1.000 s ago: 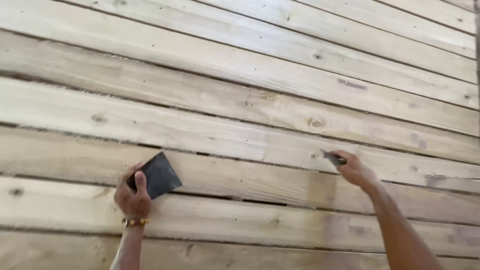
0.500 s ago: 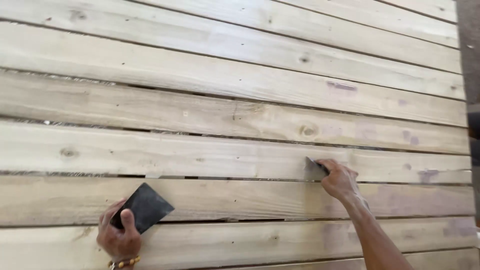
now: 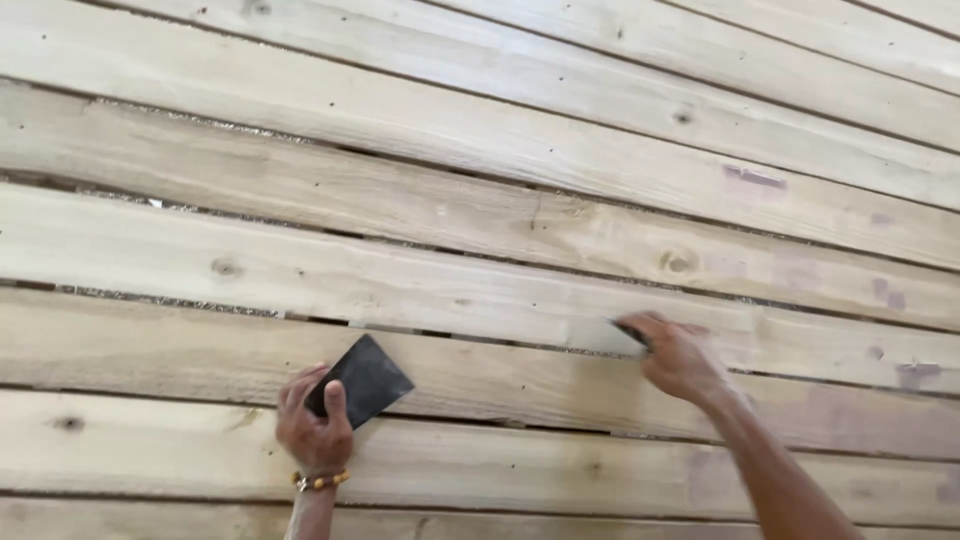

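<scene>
Both arms reach up: left hand [image 3: 313,432] pinches a dark square card [image 3: 362,380], right hand [image 3: 677,356] grips a scraper blade [image 3: 606,338] against the planks [image 3: 450,230].

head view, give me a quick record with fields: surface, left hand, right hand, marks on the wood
surface: pale wooden planks laid in long rows, with dark gaps between them
left hand: left hand in a closed grip on a dark flat square plate, held against the planks; beaded bracelet at the wrist
right hand: right hand pressing a small flat scraper blade at a gap between two planks
marks on the wood: knots and greyish-purple patches toward the right
</scene>
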